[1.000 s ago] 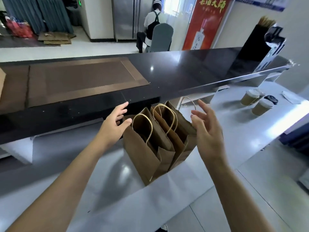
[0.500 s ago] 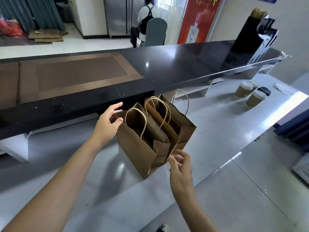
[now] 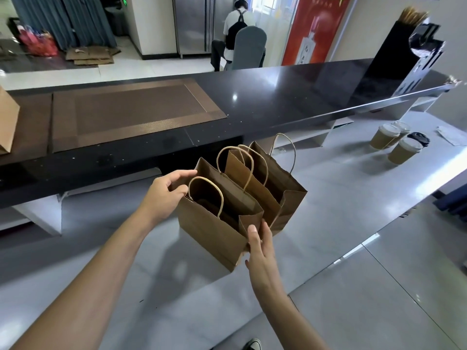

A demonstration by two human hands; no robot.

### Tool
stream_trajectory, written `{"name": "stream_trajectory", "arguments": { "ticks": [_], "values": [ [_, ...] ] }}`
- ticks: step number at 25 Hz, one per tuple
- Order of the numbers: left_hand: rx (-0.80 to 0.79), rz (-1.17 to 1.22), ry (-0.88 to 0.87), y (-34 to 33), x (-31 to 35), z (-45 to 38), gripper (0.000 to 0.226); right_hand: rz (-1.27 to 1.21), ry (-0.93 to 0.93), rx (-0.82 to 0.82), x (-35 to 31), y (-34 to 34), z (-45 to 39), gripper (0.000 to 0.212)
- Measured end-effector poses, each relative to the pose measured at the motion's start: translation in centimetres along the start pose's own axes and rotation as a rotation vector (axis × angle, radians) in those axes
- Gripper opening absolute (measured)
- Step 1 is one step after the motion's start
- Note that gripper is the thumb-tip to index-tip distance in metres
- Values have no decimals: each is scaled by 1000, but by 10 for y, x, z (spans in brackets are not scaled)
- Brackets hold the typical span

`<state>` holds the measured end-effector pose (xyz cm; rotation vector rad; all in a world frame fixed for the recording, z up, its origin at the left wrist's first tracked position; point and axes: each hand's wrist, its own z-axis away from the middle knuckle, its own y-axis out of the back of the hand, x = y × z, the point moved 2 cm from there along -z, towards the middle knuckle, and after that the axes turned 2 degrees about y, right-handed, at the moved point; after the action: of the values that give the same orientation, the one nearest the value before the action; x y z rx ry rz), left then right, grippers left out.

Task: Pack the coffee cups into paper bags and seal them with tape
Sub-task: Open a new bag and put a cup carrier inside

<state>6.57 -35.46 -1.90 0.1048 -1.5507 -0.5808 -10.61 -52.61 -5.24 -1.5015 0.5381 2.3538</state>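
While your left hand point(image 3: 168, 192) pinches the front paper bag's point(image 3: 214, 223) rim, your right hand point(image 3: 260, 251) has dropped to its near corner, fingers point(image 3: 252, 236) straight against the side. Bags stand open mid-tabletop; coffee cups point(image 3: 394, 144) wait unpacked toward the right end.

Head camera looks forward and down, close over the counter point(image 3: 328, 223).
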Motion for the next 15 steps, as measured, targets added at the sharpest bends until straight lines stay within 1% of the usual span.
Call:
{"name": "stream_trajectory", "arguments": {
  "ticks": [3,5,7,12,14,15],
  "values": [
    [-25,9,15,5,-5,5,56,-30,4,-29,-5,-4,2,86],
    [-39,4,23,7,-6,12,61,-44,22,-41,-8,-5,4,87],
    [-36,15,30,9,-8,18,65,-38,48,-48,-9,-6,6,83],
    [-45,38,49,17,-11,39,73,-41,62,-26,-3,-5,9,63],
    [-58,41,51,20,-12,48,74,-51,64,-9,1,-2,15,61],
    [-65,44,52,20,-11,53,75,-49,65,-4,3,0,17,64]
  ]
}}
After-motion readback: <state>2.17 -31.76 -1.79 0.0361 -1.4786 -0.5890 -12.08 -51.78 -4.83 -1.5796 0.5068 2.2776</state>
